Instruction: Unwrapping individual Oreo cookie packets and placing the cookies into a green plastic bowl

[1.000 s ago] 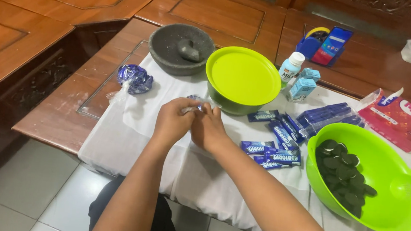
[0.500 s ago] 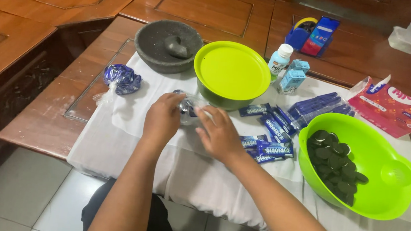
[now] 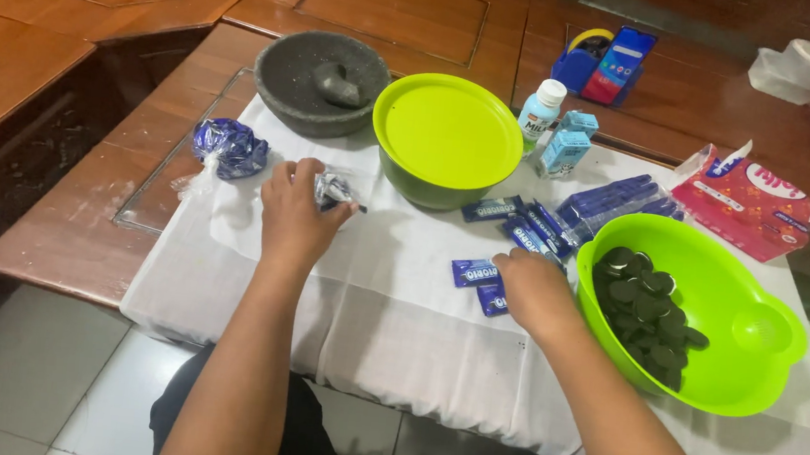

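Head view: left hand (image 3: 295,217) pinches a crumpled clear wrapper (image 3: 334,191) on the white cloth (image 3: 389,295), near the blue wrapper pile (image 3: 229,148). Right hand (image 3: 535,292) rests on small blue biscuit packs (image 3: 480,272) — probably not yet gripping — beside the green bowl (image 3: 737,373) of dark biscuits (image 3: 645,305).

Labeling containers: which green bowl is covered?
The round green bowl by the stone mortar; a lid covers it. The bowl by the right hand is open, holding dark cookies.

Wooden table (image 3: 78,226) carries white cloth (image 3: 398,296); on cloth: stone mortar (image 3: 320,81), two green bowls (image 3: 445,137), blue biscuit packs (image 3: 523,231).
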